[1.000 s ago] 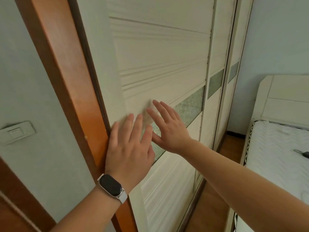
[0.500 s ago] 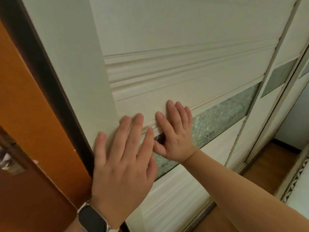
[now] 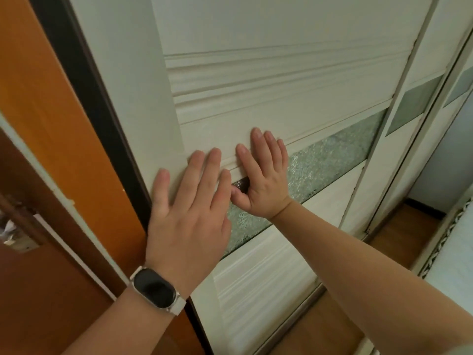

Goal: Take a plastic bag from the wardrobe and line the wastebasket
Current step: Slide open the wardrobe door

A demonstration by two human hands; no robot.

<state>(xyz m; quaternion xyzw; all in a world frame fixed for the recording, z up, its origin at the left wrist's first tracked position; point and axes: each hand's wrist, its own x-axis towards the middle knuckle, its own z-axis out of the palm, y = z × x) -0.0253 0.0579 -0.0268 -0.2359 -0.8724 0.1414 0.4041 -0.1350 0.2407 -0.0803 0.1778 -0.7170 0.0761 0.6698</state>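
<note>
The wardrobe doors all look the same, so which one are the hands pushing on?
The nearest wardrobe door, at the left end by the orange wooden frame. Both the left hand and right hand lie flat on it; the other doors farther right are untouched.

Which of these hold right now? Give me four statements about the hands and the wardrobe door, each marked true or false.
1. Both hands lie flat on the wardrobe door. True.
2. The left hand wears a dark-faced wristband. True.
3. The right hand holds a plastic bag. False: it holds nothing; its open palm presses the door beside the patterned glass strip.
4. The door stands wide open, showing shelves. False: the white panel fills the view and no wardrobe interior shows.
</note>
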